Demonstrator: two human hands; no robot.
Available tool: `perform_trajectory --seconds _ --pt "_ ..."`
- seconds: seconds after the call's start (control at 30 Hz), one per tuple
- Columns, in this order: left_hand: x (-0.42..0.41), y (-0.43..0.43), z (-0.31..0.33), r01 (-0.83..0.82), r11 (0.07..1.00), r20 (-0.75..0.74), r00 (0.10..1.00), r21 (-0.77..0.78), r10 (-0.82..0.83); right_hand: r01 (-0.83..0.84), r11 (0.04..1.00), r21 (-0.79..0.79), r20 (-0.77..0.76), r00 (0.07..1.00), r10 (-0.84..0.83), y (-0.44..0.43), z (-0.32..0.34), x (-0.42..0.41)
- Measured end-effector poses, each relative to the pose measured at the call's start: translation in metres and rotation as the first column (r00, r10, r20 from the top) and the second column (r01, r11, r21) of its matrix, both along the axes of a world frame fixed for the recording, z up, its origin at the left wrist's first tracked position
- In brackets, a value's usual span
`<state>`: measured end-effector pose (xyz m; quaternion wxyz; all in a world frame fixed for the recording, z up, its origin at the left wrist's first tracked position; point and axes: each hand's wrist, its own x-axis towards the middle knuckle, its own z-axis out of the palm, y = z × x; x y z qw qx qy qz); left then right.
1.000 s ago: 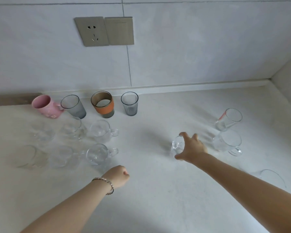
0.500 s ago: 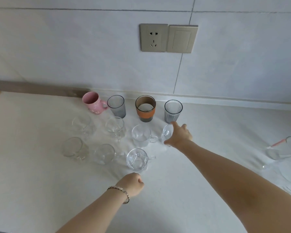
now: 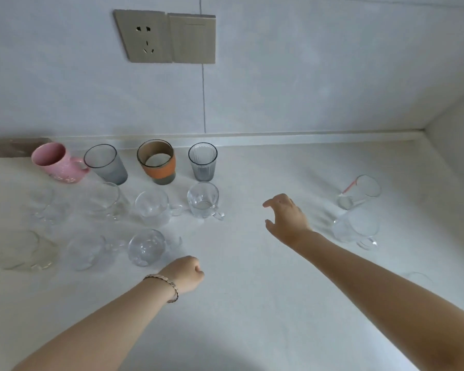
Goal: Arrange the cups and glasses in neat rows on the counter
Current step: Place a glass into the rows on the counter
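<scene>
Beside right hand (image 3: 285,219), unsorted clear mugs (image 3: 355,228)

The setting is a domestic kitchen counter. Evidence: a pale stone-look countertop (image 3: 252,303) meets a light tiled wall (image 3: 306,76) along a raised back edge, and turns a corner at 2 o'clock. A wall socket (image 3: 145,36) with a blank switch plate (image 3: 193,38) beside it is mounted at 12 o'clock, above the counter. Household drinkware stands at 10 to 11 o'clock: a pink mug (image 3: 56,163), a cup with an orange sleeve (image 3: 157,162), grey tumblers (image 3: 202,162) and clear glass cups (image 3: 204,199).
</scene>
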<state>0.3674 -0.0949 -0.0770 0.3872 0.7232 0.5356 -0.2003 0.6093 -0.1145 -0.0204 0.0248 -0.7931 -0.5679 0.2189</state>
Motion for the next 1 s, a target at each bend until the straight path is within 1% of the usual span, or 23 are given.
perform_trajectory --seconds 0.1,0.2,0.27,0.33,0.4,0.47,0.53,0.6,0.67,0.73,0.8,0.9,1.0 --pt "0.03 -0.002 0.004 0.045 0.999 0.011 0.999 0.014 -0.045 0.139 0.99 0.02 0.103 0.985 -0.141 -0.018 0.015 0.061" --pt "0.052 -0.005 0.006 0.08 0.996 0.026 0.996 0.026 -0.08 0.297 0.954 -0.041 0.22 0.934 -0.281 -0.035 0.017 0.108" --pt "0.065 -0.008 0.007 0.102 0.994 0.026 0.994 0.03 -0.102 0.389 0.915 -0.102 0.247 0.901 -0.356 -0.047 0.011 0.132" --pt "0.07 -0.01 0.007 0.102 0.995 0.026 0.994 0.021 -0.102 0.451 0.875 -0.174 0.235 0.882 -0.408 -0.056 0.002 0.144" --pt "0.073 -0.011 0.007 0.097 0.995 0.025 0.995 0.017 -0.097 0.489 0.848 -0.205 0.168 0.871 -0.462 -0.062 -0.009 0.151" --pt "0.072 -0.012 0.008 0.08 0.997 0.026 0.996 0.016 -0.08 0.52 0.838 -0.164 0.078 0.854 -0.515 -0.064 -0.016 0.154" --pt "0.067 -0.014 0.01 0.063 0.998 0.024 0.998 0.01 -0.063 0.531 0.839 -0.117 0.079 0.847 -0.525 -0.064 -0.017 0.15" --pt "0.058 -0.017 0.01 0.047 0.999 0.019 0.999 -0.001 -0.047 0.472 0.875 -0.106 0.157 0.877 -0.454 -0.062 -0.013 0.139" --pt "0.046 -0.02 0.009 0.036 0.999 0.01 0.999 -0.014 -0.036 0.34 0.933 -0.116 0.222 0.925 -0.309 -0.06 -0.008 0.117" --pt "0.032 -0.021 0.007 0.017 1.0 0.001 1.0 -0.021 -0.017 0.173 0.979 -0.112 0.214 0.966 -0.146 -0.056 -0.004 0.087" --pt "0.017 -0.02 0.006 -0.022 0.999 -0.006 1.0 -0.025 0.022 0.007 0.996 -0.094 0.15 0.989 0.007 -0.049 0.002 0.053" --pt "-0.004 -0.018 0.006 -0.079 0.996 -0.003 0.997 -0.04 0.079 -0.24 0.967 -0.084 0.085 0.965 0.247 -0.035 0.007 0.0" --pt "-0.023 -0.02 0.007 -0.125 0.991 -0.004 0.992 -0.051 0.125 -0.42 0.902 -0.103 0.099 0.898 0.429 -0.021 0.001 -0.048"
